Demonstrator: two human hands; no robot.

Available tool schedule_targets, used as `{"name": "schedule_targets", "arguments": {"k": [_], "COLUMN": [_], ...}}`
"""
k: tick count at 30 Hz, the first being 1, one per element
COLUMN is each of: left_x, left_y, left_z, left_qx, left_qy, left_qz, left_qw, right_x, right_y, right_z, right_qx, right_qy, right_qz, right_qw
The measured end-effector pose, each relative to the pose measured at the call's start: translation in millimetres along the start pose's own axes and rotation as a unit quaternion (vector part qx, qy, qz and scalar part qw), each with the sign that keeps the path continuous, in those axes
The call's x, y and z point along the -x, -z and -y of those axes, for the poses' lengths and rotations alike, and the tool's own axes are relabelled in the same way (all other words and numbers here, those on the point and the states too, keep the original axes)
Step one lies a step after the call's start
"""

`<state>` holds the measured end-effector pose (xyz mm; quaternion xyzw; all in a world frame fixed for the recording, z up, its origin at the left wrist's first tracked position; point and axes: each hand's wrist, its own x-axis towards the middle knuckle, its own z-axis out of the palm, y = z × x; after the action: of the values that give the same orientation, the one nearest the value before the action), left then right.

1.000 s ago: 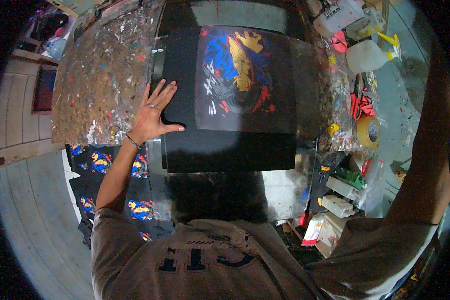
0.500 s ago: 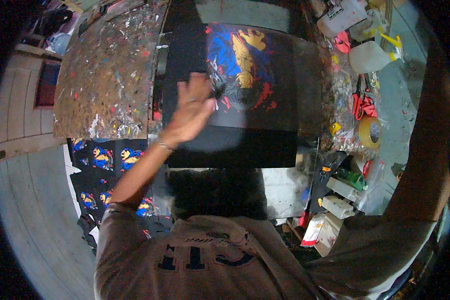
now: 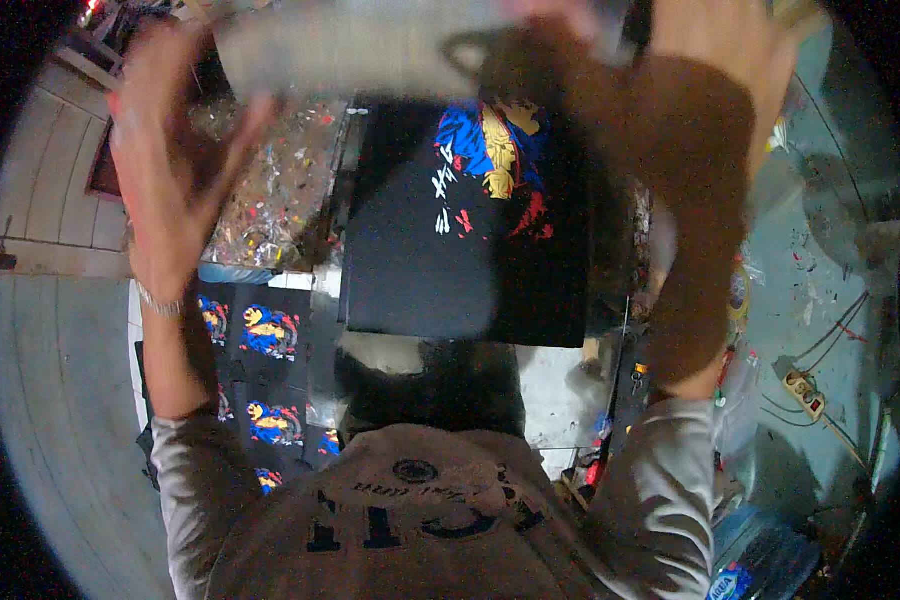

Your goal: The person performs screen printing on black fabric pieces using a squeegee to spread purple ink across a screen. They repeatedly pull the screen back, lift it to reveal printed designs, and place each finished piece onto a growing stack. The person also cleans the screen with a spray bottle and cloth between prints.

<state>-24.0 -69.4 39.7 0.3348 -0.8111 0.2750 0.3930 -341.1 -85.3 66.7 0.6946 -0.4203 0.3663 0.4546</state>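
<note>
My left hand [image 3: 165, 170] is raised at the upper left, its thumb stretched toward a pale beige bar [image 3: 360, 55] that spans the top. Blur hides whether its fingers touch the bar. At the upper right my right hand [image 3: 715, 60] is also raised and smeared by motion; its grip cannot be made out. A dark rounded shape [image 3: 530, 75] with a loop blurs in front of the bar's right end. Below lies black fabric [image 3: 420, 290], spread flat, with a blue, yellow and red print [image 3: 500, 150] and white marks [image 3: 443, 190] beside it.
A paint-spattered board [image 3: 270, 200] stands left of the fabric. Several printed black pieces [image 3: 270, 330] lie at the lower left. On the right floor are a power strip [image 3: 803, 393] with cables and a blue-tinted plastic container [image 3: 760, 550].
My left hand has risen leftward off the fabric, and my right hand has come up into view. The pale bar now spans the top; a dark, hazy layer over the print is gone, baring white marks.
</note>
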Motion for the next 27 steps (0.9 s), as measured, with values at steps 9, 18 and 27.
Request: {"name": "schedule_targets", "arguments": {"k": [9,18,27], "left_x": [183.0,199.8,214.4], "left_y": [-32.2,-41.5,-40.8], "left_z": [-97.2,-96.5,-101.1], "left_qx": [0.131,0.182,0.223], "left_qy": [0.127,0.163,0.208], "left_qz": [0.380,0.376,0.340], "left_qw": [0.907,0.894,0.890], "right_x": [191.6,161.5,156.6], "right_y": [24.8,-60.6,-25.7], "right_z": [81.8,52.4,64.7], "right_qx": [-0.266,-0.324,-0.324], "right_qy": [-0.058,-0.014,-0.069], "right_qz": [0.397,0.611,0.607], "right_qw": [0.877,0.722,0.722]}}
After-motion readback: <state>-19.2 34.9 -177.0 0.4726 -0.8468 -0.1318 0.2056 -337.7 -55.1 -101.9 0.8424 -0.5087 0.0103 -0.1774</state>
